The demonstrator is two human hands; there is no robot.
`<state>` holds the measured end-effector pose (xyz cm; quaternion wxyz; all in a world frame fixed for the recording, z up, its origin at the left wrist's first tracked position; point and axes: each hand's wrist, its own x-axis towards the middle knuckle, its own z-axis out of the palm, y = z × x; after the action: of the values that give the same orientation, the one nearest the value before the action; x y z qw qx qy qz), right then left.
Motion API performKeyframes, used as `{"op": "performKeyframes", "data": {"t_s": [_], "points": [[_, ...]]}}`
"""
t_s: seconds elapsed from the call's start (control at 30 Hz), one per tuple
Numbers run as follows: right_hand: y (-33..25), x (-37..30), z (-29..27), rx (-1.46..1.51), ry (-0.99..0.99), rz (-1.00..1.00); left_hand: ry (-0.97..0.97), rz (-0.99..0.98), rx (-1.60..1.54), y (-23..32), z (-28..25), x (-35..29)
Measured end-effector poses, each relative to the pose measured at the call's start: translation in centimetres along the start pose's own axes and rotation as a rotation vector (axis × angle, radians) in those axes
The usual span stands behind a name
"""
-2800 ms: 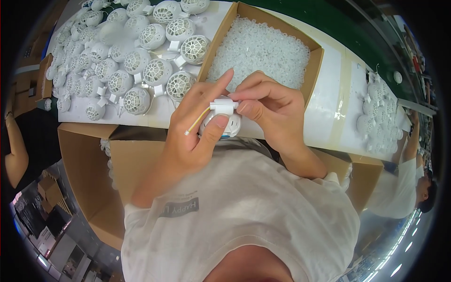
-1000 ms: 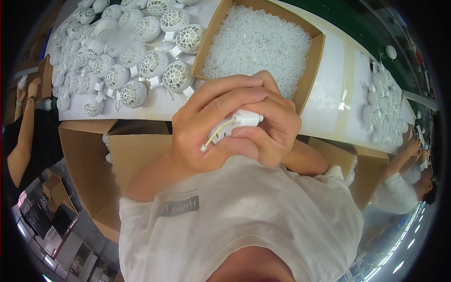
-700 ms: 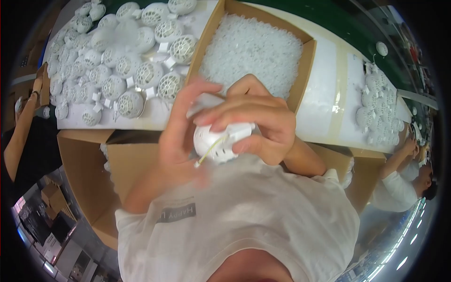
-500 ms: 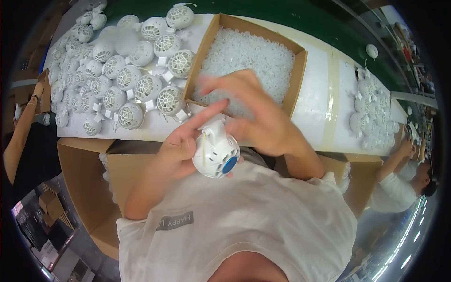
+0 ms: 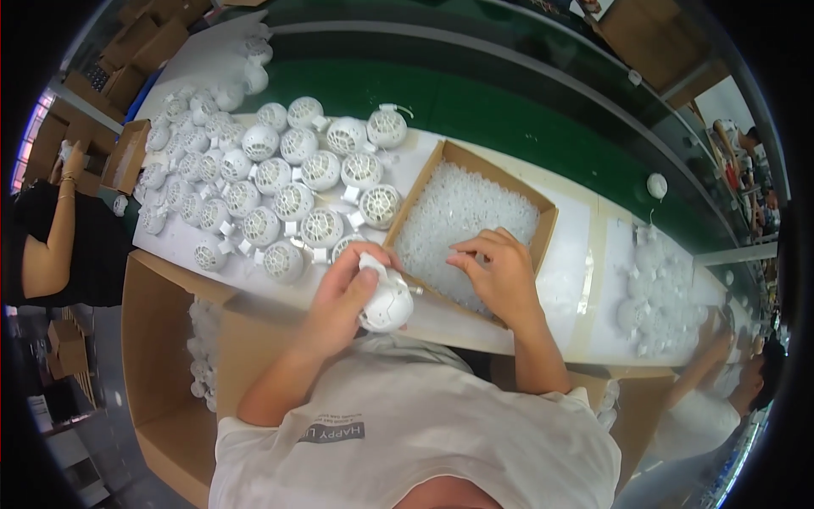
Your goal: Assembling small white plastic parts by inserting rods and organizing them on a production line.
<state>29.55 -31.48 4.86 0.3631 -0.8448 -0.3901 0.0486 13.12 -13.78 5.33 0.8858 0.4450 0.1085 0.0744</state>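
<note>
My left hand (image 5: 337, 299) is wrapped round a white ball-shaped plastic housing (image 5: 388, 307), held low in front of my chest. A short pale stub sticks out of the housing's right side. To its right, my right hand (image 5: 502, 270) hovers over the near part of a shallow cardboard box (image 5: 543, 242). Thumb and forefinger are pinched together there; whatever may be between them is too small to make out. Small clear plastic pieces (image 5: 466, 208) fill the box.
Many white housings with grilles (image 5: 292, 202) crowd the table's left side. More white balls (image 5: 657, 288) lie at the right. A large open carton (image 5: 161, 356) stands below the near edge. One person (image 5: 64, 246) works at far left, another (image 5: 695, 420) at far right.
The view has tilted. My left hand has turned the housing, and its blue disc no longer shows. My right hand has moved away from the housing to the right, its fingers now pinched.
</note>
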Motion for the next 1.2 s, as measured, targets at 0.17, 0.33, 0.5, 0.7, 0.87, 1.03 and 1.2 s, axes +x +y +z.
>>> {"op": "performKeyframes", "data": {"t_s": [0.17,0.33,0.5,0.7,0.87,1.03,1.2], "points": [[-1.2,0.2,-0.4,0.338,0.074,-0.092,-0.046,0.155,-0.006,0.4,-0.3,1.8],[-1.7,0.8,-1.2,0.306,0.263,-0.346,0.054,0.207,0.428,1.6,2.6,3.4],[-1.6,0.1,-1.5,0.227,0.313,-0.377,-0.021,0.246,0.702,2.0,4.5,5.0],[-1.1,-0.4,-1.0,0.338,0.362,-0.399,-0.103,0.000,0.463,2.0,4.0,6.0],[-0.6,-0.8,-0.9,0.470,0.344,-0.138,-0.028,0.027,0.551,2.0,3.8,6.5],[-0.3,-1.5,-0.9,0.346,0.317,-0.054,0.029,0.328,0.843,1.4,3.6,7.1],[-1.4,-1.6,-0.6,0.563,0.237,0.002,-0.058,0.090,0.307,1.6,3.9,5.7]]}}
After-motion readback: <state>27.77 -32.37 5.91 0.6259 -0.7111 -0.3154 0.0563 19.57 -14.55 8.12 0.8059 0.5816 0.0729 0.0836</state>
